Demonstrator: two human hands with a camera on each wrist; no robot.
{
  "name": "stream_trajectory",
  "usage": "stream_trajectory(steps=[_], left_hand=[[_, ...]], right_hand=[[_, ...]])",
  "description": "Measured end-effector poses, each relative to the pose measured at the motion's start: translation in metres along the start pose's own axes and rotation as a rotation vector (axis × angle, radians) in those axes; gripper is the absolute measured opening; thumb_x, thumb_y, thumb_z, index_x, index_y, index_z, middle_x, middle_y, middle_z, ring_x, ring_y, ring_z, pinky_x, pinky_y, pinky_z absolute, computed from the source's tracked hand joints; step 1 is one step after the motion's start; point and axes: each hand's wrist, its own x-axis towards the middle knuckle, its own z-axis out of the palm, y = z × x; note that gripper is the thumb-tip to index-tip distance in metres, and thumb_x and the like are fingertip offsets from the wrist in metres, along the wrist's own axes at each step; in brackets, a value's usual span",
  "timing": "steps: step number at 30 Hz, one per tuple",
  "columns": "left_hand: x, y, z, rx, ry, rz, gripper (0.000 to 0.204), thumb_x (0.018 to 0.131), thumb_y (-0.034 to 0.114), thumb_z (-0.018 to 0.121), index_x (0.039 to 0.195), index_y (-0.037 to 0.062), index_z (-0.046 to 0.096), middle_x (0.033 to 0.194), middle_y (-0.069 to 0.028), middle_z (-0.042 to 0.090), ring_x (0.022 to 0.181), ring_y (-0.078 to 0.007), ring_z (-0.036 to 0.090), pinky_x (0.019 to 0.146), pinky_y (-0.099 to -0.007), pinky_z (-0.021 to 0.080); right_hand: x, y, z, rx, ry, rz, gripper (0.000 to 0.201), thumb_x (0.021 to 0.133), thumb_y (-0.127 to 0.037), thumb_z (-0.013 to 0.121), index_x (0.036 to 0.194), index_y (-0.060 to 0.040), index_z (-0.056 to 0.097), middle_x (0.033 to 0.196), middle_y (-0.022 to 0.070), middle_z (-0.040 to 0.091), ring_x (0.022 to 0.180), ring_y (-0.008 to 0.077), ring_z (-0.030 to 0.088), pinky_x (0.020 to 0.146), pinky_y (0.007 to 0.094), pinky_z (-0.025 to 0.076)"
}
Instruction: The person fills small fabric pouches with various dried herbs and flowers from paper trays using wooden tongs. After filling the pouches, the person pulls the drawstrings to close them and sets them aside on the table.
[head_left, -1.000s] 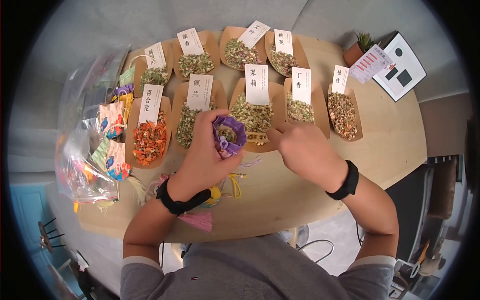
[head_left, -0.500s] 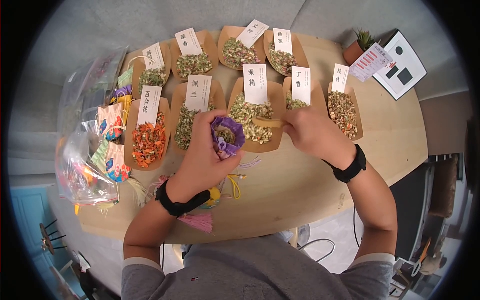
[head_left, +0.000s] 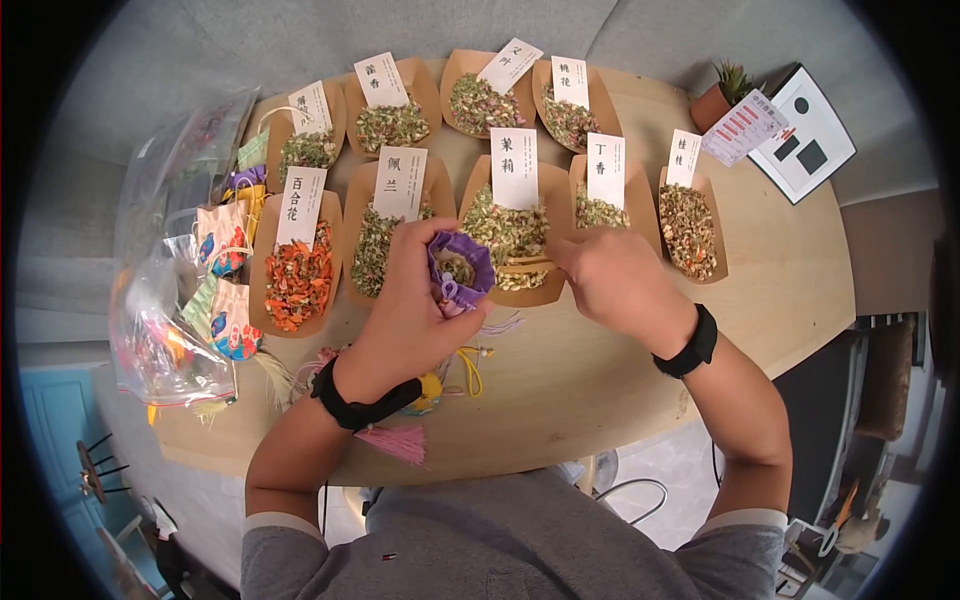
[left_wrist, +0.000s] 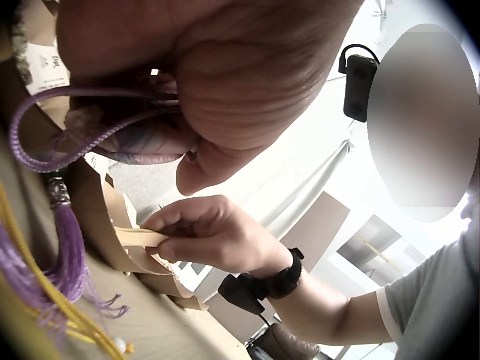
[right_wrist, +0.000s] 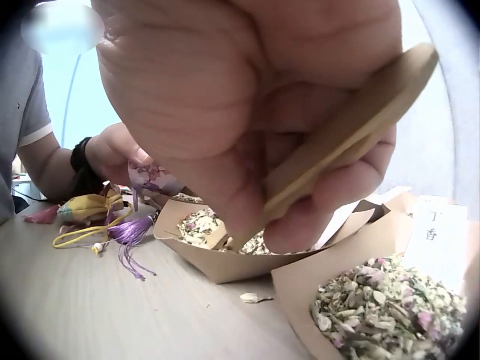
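Note:
My left hand (head_left: 400, 310) grips a small purple drawstring pouch (head_left: 482, 258), its mouth open upward and dried plant bits inside. The pouch's purple cord (left_wrist: 22, 131) and tassel (left_wrist: 71, 240) hang below in the left wrist view. In my right hand (head_left: 625, 290), thumb and fingers pinch wooden tongs (right_wrist: 360, 120). The tongs' tips reach into the paper tray (head_left: 530, 298) of pale dried flowers (head_left: 500, 225), just right of the pouch. In the right wrist view the tips are partly hidden behind the fingers.
More labelled paper trays of dried herbs surround this one, including orange petals (head_left: 298, 280) at left. A clear plastic bag (head_left: 165, 330) and embroidered pouches (head_left: 235, 320) lie further left. A yellow pouch (right_wrist: 86, 206) sits near the front edge. A potted plant (head_left: 710, 105) stands back right.
My right hand lifted the tongs from the pale flowers and turned them, then lowered them into the same tray again. The left hand keeps the pouch nearly in place.

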Motion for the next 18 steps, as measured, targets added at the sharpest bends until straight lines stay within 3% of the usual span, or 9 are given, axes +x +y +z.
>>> stream_trajectory(steps=[6, 8, 15, 18], left_hand=[[0.002, 0.001, -0.001, 0.029, 0.013, 0.055, 0.076, 0.077, 0.004, 0.079, 0.140, 0.0060, 0.036, 0.121, -0.0078, 0.045, 0.110, -0.0162, 0.049, 0.096, -0.0311, 0.045], [0.002, 0.003, -0.001, -0.001, 0.006, 0.047, 0.077, 0.077, 0.005, 0.079, 0.140, 0.0062, 0.036, 0.123, -0.0083, 0.044, 0.112, -0.0173, 0.048, 0.098, -0.0317, 0.044], [0.001, 0.002, -0.001, -0.026, 0.004, 0.032, 0.077, 0.076, 0.005, 0.079, 0.140, 0.0059, 0.036, 0.124, -0.0096, 0.043, 0.115, -0.0190, 0.048, 0.100, -0.0325, 0.044], [0.001, 0.001, -0.001, 0.007, 0.006, 0.074, 0.076, 0.077, 0.005, 0.078, 0.140, 0.0054, 0.036, 0.125, -0.0104, 0.042, 0.116, -0.0196, 0.048, 0.100, -0.0325, 0.044]], right_hand=[[-0.002, 0.001, -0.007, -0.015, 0.038, 0.013, 0.013, 0.075, 0.001, 0.060, 0.086, -0.0028, 0.066, 0.076, 0.0153, 0.066, 0.077, 0.0360, 0.068, 0.068, 0.0474, 0.054], [-0.003, 0.005, -0.014, -0.018, 0.016, 0.058, 0.016, 0.079, 0.000, 0.065, 0.094, -0.0032, 0.067, 0.079, 0.0136, 0.067, 0.078, 0.0358, 0.067, 0.066, 0.0462, 0.053], [0.001, -0.001, -0.058, 0.080, 0.087, 0.066, 0.020, 0.079, 0.000, 0.069, 0.099, -0.0021, 0.072, 0.084, 0.0164, 0.070, 0.076, 0.0369, 0.067, 0.067, 0.0429, 0.053], [0.006, -0.011, -0.081, 0.078, 0.127, 0.052, 0.016, 0.078, -0.003, 0.068, 0.094, -0.0045, 0.070, 0.082, 0.0149, 0.070, 0.078, 0.0354, 0.068, 0.066, 0.0464, 0.053]])
